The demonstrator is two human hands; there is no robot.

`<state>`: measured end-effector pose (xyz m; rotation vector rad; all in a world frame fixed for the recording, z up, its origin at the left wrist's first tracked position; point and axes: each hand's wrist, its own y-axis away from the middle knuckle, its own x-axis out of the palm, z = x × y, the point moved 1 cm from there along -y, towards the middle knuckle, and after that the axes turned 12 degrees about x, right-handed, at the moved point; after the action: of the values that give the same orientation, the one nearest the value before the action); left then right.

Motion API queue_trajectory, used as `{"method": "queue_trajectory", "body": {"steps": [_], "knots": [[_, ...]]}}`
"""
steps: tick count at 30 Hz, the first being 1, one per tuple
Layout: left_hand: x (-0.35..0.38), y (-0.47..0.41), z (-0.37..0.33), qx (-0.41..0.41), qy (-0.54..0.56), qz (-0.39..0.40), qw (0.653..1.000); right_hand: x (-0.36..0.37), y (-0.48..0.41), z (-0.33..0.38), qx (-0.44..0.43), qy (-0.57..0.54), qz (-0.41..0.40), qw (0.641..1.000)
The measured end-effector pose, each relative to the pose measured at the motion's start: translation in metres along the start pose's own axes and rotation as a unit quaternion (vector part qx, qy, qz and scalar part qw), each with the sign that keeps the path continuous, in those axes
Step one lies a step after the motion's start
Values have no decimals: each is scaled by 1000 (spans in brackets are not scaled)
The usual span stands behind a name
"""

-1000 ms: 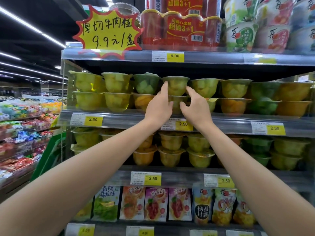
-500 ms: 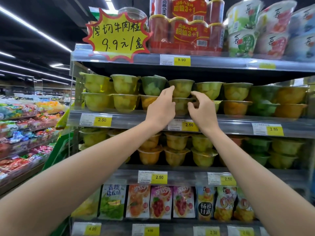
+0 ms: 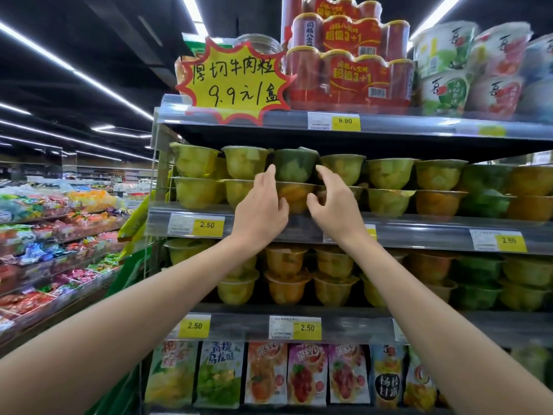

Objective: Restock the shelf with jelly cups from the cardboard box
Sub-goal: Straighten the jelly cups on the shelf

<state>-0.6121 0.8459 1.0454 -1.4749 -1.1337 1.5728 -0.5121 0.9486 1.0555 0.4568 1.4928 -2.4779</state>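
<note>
Clear jelly cups stand in stacked pairs on the middle shelf point(image 3: 419, 232) behind its price rail. My left hand point(image 3: 261, 209) reaches up, fingers straight, along the left side of a green jelly cup point(image 3: 294, 166) that sits on an orange jelly cup point(image 3: 294, 196). On the right side of the same stack is my right hand point(image 3: 335, 205), fingers loosely curled near the cups. Neither hand holds a cup. The cardboard box is not in view.
A yellow jelly cup point(image 3: 342, 167) stands just right of the stack, another point(image 3: 245, 163) just left. Red multipacks point(image 3: 350, 79) and a yellow price sign point(image 3: 236, 82) fill the top shelf. More cups point(image 3: 287, 274) sit one shelf down, pouches point(image 3: 308, 375) below. An aisle of sweets point(image 3: 45, 235) lies left.
Both hands have shifted left along the shelf, from either side of the yellow cup stack to either side of the green-over-orange stack. My view has tilted up and closer.
</note>
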Motion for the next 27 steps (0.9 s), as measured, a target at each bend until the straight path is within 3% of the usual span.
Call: {"method": "queue_trajectory", "body": {"steps": [6, 15, 27], "knots": [[1, -13, -2, -3, 31, 64, 997, 13, -12, 4, 54, -15, 38, 998], [7, -17, 1, -1, 50, 30, 998, 16, -13, 0, 42, -8, 1, 999], [11, -20, 4, -4, 46, 48, 998, 17, -17, -1, 44, 29, 8, 999]]}}
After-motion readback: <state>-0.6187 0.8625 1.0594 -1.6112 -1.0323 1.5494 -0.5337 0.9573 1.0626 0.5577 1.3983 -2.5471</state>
